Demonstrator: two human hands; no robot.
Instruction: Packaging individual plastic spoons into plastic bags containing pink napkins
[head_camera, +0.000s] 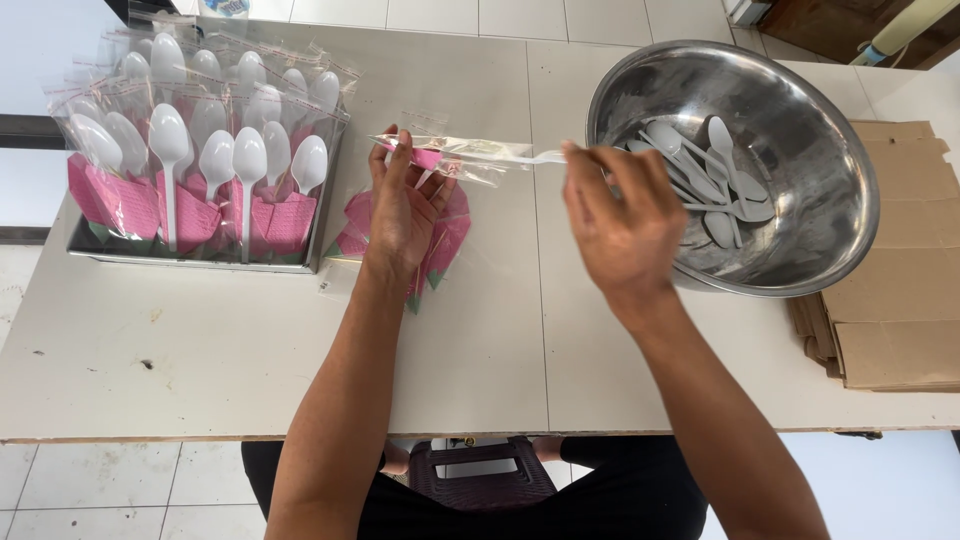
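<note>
My left hand holds a clear plastic sleeve with a pink napkin inside it, raised above the table. My right hand pinches the handle of a white plastic spoon whose front end is inside the sleeve's open mouth. Under my left hand lies a small pile of pink napkins. A steel bowl at the right holds several loose white spoons.
A metal tray at the left is packed with several sleeved spoon-and-napkin sets. Flattened brown cardboard lies at the table's right edge. A dark plastic stool shows below the white table.
</note>
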